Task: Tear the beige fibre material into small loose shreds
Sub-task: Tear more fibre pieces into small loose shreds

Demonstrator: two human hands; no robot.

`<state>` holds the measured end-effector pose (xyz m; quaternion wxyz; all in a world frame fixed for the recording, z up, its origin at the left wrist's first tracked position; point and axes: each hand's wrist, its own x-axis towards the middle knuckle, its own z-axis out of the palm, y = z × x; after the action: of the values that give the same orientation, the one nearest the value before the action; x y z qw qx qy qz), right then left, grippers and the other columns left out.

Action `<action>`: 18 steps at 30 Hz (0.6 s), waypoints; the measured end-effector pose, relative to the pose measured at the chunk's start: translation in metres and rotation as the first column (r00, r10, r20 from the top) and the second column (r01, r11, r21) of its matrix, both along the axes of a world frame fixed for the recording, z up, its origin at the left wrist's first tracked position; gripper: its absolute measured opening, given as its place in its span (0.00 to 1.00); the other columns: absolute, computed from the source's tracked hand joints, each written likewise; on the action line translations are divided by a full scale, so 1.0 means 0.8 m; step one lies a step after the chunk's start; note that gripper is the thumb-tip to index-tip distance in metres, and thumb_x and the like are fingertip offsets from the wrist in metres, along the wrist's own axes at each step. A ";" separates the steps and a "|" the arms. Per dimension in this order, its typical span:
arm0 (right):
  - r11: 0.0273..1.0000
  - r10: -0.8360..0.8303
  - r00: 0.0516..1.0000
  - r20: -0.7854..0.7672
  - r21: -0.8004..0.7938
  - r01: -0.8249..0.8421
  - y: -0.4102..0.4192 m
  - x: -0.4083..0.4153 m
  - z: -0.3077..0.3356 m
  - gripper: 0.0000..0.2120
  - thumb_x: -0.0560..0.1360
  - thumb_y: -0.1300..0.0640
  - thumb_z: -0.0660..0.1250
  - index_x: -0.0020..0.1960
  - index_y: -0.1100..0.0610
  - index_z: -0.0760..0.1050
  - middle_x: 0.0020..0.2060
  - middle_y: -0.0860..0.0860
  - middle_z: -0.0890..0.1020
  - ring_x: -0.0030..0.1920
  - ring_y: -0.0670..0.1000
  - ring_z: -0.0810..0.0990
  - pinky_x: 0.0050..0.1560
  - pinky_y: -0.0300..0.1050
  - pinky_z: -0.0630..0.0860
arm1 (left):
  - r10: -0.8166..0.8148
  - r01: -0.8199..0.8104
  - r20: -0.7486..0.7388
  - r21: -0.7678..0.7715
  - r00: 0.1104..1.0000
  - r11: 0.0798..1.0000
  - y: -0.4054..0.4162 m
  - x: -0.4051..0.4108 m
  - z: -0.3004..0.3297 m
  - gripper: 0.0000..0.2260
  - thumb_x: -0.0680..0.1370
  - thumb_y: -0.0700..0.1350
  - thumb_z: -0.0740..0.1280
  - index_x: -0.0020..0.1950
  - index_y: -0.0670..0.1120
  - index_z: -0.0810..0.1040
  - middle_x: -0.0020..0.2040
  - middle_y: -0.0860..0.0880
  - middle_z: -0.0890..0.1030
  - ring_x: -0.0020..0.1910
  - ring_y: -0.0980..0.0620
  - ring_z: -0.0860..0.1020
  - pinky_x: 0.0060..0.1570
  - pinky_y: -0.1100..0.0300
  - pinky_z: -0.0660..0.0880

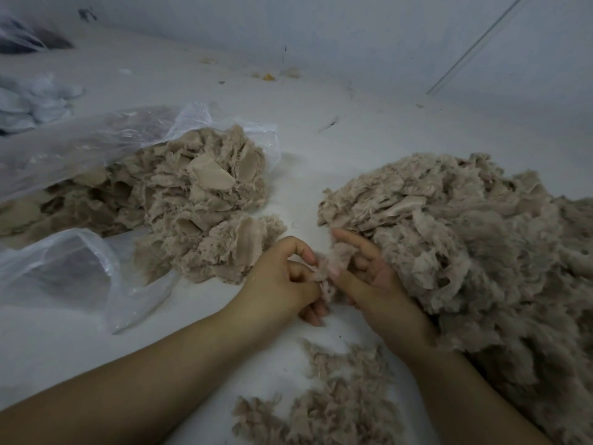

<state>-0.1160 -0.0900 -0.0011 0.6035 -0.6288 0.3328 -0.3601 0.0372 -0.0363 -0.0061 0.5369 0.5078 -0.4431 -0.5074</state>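
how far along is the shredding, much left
Done: a big shredded heap on the right and loose shreds near the wrists. In hand: left hand and right hand pinch one tuft. Left: untorn pieces spilling from the plastic bag.

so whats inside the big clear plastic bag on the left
Beige fibre pieces, flat and frayed, fill the clear plastic bag and spill from its open mouth onto the white surface. Deeper contents are blurred by the film.

Plain workroom for manual fibre processing. Bare white work surface (pixel 321 155) against a white wall (pixel 385 33); large heaps of beige fibre material (pixel 465 245); clear plastic bag (pixel 80 146) spilling more of it; scattered scraps (pixel 269 77) along the wall's foot.
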 end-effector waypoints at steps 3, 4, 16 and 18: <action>1.000 -0.003 1.000 -0.021 0.025 0.003 -0.001 -0.001 0.000 0.24 0.78 0.63 0.65 0.69 0.45 0.68 0.30 0.46 0.79 0.32 0.43 0.78 0.36 0.36 0.77 | 0.048 -0.049 0.171 0.005 0.984 0.999 -0.001 -0.005 0.003 0.07 0.75 0.33 0.64 0.49 0.43 0.69 0.30 0.41 0.80 0.26 0.40 0.79 0.27 0.54 0.77; 0.999 0.002 1.000 -0.020 0.042 -0.002 0.000 -0.001 0.000 0.23 0.78 0.61 0.65 0.68 0.43 0.68 0.29 0.48 0.78 0.31 0.44 0.78 0.37 0.38 0.78 | 0.069 -0.070 0.222 -0.002 0.973 0.998 -0.002 -0.006 0.005 0.06 0.77 0.36 0.64 0.49 0.44 0.70 0.29 0.43 0.80 0.25 0.42 0.79 0.25 0.55 0.77; 0.992 -0.100 0.994 -0.041 0.076 0.103 -0.002 0.003 0.001 0.09 0.78 0.67 0.63 0.46 0.53 0.75 0.27 0.45 0.80 0.24 0.41 0.73 0.25 0.33 0.68 | -0.015 0.002 0.085 0.157 0.996 0.988 -0.004 0.002 0.017 0.15 0.79 0.41 0.59 0.33 0.45 0.76 0.25 0.42 0.75 0.19 0.46 0.70 0.20 0.61 0.66; 0.993 -0.098 0.995 -0.020 0.070 0.099 -0.002 0.003 0.001 0.09 0.78 0.65 0.62 0.42 0.55 0.76 0.25 0.46 0.78 0.24 0.41 0.73 0.25 0.33 0.69 | -0.040 0.009 0.172 0.179 0.984 0.984 -0.005 -0.001 0.019 0.10 0.77 0.38 0.62 0.35 0.42 0.74 0.26 0.43 0.76 0.20 0.47 0.72 0.21 0.61 0.68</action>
<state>-0.1139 -0.0918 -0.0006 0.6040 -0.5927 0.3812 -0.3722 0.0367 -0.0406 0.0089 0.4422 0.5907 -0.4477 -0.5050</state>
